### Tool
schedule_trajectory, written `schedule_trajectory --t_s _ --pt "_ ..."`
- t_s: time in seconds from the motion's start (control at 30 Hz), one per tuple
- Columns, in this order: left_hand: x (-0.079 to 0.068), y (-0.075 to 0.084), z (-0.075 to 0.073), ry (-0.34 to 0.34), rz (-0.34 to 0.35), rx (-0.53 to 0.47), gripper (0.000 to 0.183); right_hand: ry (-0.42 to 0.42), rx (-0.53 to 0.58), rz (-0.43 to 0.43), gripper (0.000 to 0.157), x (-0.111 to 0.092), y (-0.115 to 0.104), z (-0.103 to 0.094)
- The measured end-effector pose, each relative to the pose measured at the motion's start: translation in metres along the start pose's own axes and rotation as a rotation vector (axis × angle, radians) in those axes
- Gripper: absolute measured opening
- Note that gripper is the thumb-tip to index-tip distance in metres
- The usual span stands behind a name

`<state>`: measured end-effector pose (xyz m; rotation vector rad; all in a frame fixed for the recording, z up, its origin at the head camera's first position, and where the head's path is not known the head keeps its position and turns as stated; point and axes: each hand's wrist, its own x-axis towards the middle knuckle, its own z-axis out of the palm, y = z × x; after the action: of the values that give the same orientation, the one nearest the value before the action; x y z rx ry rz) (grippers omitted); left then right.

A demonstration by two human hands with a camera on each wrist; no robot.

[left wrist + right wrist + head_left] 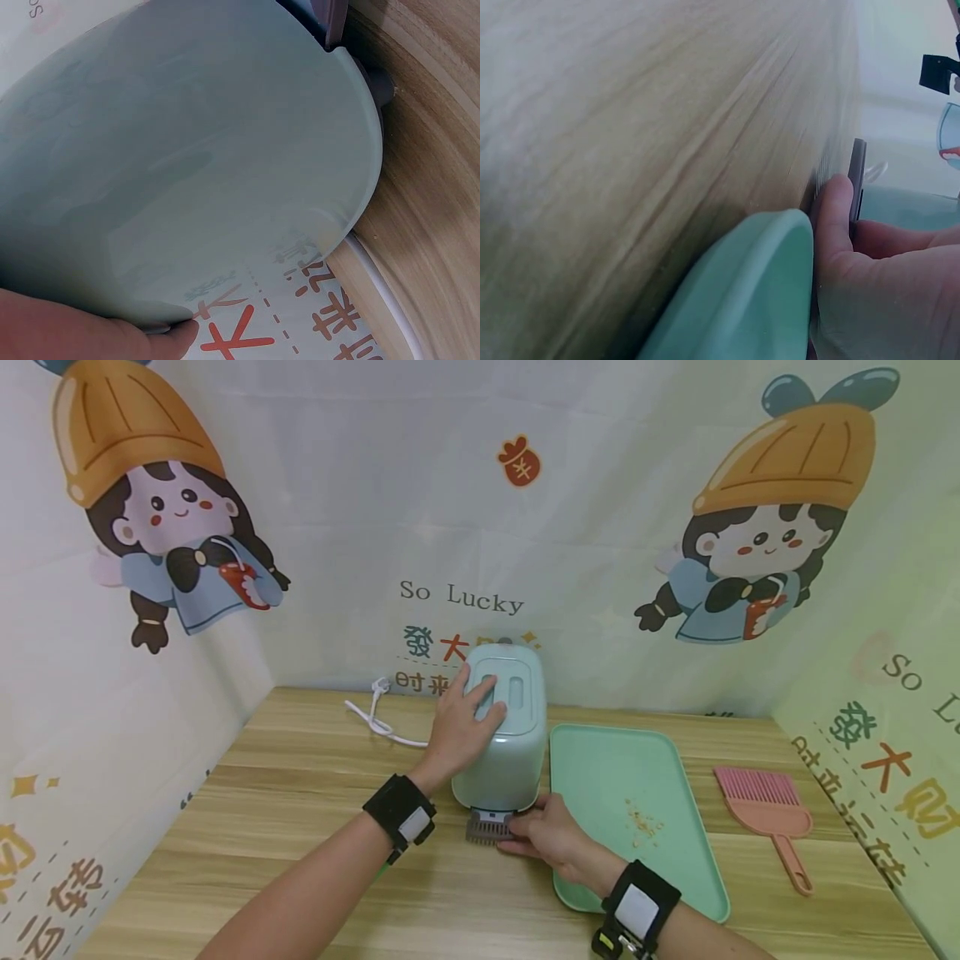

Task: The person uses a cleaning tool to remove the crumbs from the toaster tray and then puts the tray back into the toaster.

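Observation:
A pale green toaster point(498, 768) with a lidded top stands on the wooden table, and its glossy side point(187, 150) fills the left wrist view. My left hand point(461, 731) rests on the lid with its fingers spread. Low at the toaster's near end, a dark grey slotted crumb tray point(487, 828) sticks out. My right hand point(551, 835) pinches that piece at its right edge, between thumb and fingers. In the right wrist view, the dark edge of the crumb tray point(857, 180) shows beside the thumb.
Right of the toaster lies a mint green serving tray point(600, 760) with crumbs point(643, 822) scattered on it. Farther right is a pink brush with a peach handle point(787, 860). A white power cord point(378, 722) lies left of the toaster. Behind hangs a printed cloth point(585, 568).

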<state>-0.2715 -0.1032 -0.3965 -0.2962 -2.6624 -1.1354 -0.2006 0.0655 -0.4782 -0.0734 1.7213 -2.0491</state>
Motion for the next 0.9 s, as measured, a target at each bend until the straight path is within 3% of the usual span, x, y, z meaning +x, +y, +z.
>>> schedule_trajectory --t_s 0.37,0.9 --pt "-0.001 0.003 0.0 0.009 0.019 -0.014 0.051 0.077 0.025 0.008 0.061 0.007 -0.001 -0.003" --pt "-0.002 0.002 -0.001 0.003 0.011 -0.008 0.051 0.044 0.051 0.012 0.057 0.011 -0.003 -0.003"
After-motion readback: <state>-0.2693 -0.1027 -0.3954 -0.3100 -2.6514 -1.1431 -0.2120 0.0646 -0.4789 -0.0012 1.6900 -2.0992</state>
